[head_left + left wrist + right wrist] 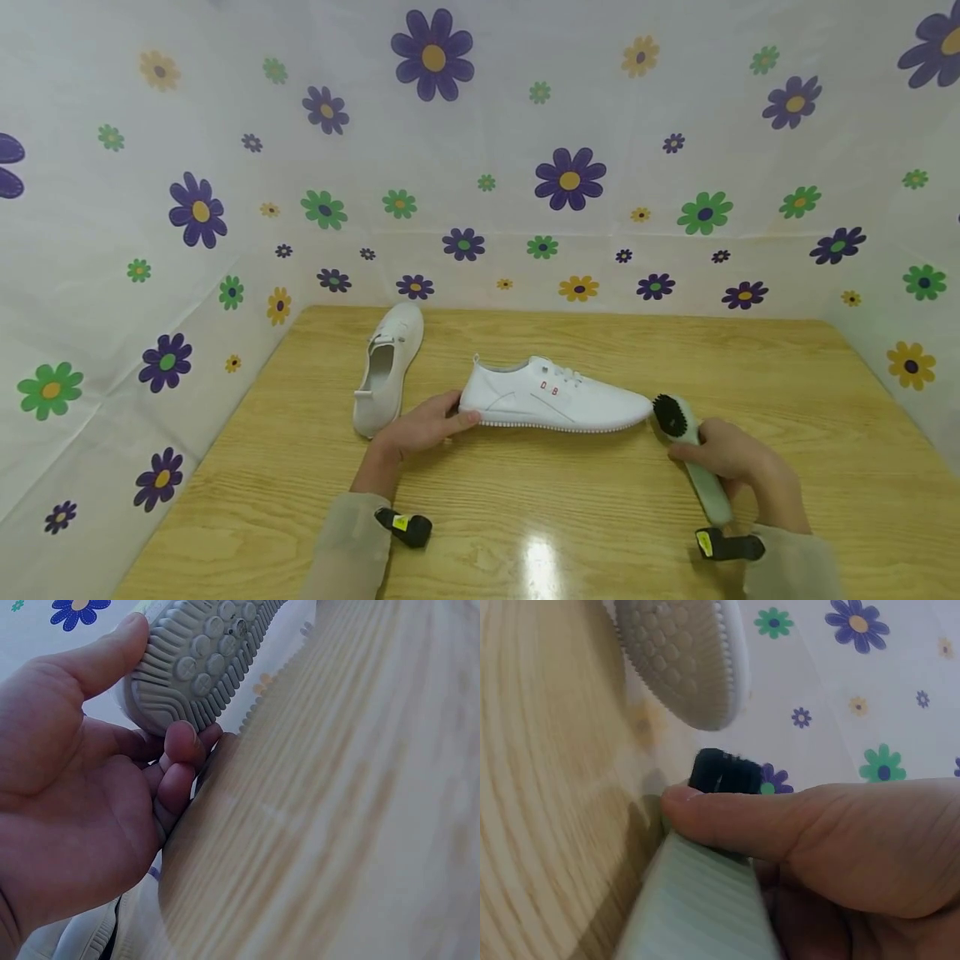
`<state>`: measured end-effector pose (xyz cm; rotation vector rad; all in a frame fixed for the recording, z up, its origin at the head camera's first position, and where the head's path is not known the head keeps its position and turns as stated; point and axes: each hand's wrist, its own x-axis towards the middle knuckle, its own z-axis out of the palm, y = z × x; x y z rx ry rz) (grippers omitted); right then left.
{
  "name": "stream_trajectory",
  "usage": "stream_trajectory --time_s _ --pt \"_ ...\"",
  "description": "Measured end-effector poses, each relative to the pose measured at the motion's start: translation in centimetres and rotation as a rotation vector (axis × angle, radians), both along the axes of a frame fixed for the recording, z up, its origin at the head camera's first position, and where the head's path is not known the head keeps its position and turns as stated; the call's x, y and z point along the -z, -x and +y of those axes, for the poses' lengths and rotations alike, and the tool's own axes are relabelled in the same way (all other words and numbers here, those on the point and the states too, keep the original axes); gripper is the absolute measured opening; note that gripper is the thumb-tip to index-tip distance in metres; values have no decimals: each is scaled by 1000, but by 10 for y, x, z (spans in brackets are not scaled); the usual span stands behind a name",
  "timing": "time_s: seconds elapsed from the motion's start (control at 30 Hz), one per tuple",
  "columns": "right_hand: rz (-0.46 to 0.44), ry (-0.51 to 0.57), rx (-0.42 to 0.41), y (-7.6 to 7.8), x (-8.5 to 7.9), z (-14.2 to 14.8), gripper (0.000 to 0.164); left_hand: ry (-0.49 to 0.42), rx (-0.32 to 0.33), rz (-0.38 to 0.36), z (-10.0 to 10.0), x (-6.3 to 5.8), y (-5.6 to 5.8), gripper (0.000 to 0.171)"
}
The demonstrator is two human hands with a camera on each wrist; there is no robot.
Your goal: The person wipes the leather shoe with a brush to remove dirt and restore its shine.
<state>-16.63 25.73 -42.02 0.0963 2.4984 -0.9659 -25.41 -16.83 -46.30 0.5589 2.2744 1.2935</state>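
A white lace-up shoe point(555, 396) lies lengthwise across the middle of the head view, toe to the right. My left hand point(427, 423) grips it at the heel, thumb on the near side. In the left wrist view the ridged, studded sole point(206, 656) faces the camera, raised off the table at an angle. My right hand point(735, 458) holds a pale green brush point(708, 492) by its handle, thumb along it. The brush's black bristles point(670, 415) face up and left, close to the shoe's toe. In the right wrist view the bristles point(724, 772) show below the toe sole point(679, 656).
A second white shoe point(382, 375) stands at the back left of the wooden table point(570, 508), opening upward, just beyond my left wrist. Flower-patterned white sheeting point(487, 150) encloses the table at the back and both sides.
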Motion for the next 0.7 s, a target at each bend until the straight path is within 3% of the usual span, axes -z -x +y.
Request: stream_trajectory --time_s 0.2,0.37,0.5,0.7 --pt "115 -7 -21 -2 -2 16 25 -6 8 -4 0 0 0 68" --pt "132 150 66 -4 -7 19 23 -5 12 -3 0 -3 0 69" --pt "170 236 93 -1 -13 17 28 7 10 0 0 -3 0 71" --pt "315 221 97 -2 -28 12 43 3 3 11 1 -2 -1 71"
